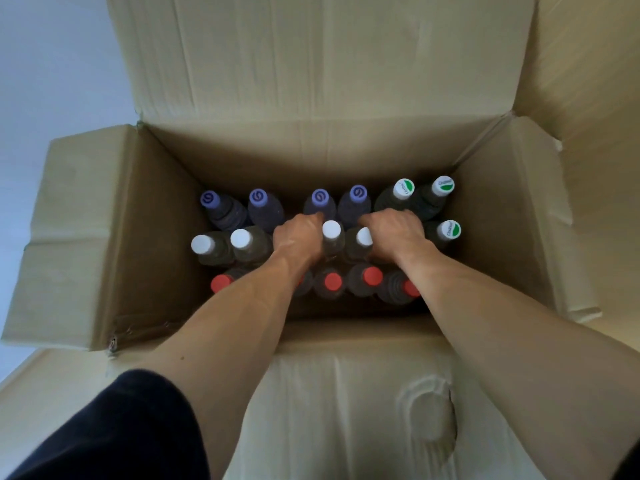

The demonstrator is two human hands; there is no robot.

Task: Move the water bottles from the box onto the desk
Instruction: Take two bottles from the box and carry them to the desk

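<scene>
An open cardboard box (311,154) holds several upright water bottles in three rows. The far row has purple caps (258,196) and green-and-white caps (403,187), the middle row white caps (331,230), and the near row red caps (333,281). Both my hands reach down into the middle row. My left hand (298,237) curls over a bottle just left of the central white cap and hides its cap. My right hand (394,233) curls over another bottle, right of a white cap (363,236), whose top is also hidden.
The box flaps stand open: a tall one at the back (311,57), one to the left (86,237), one to the right (512,209), and the near flap (346,393) under my forearms. A pale surface (41,81) shows at the far left.
</scene>
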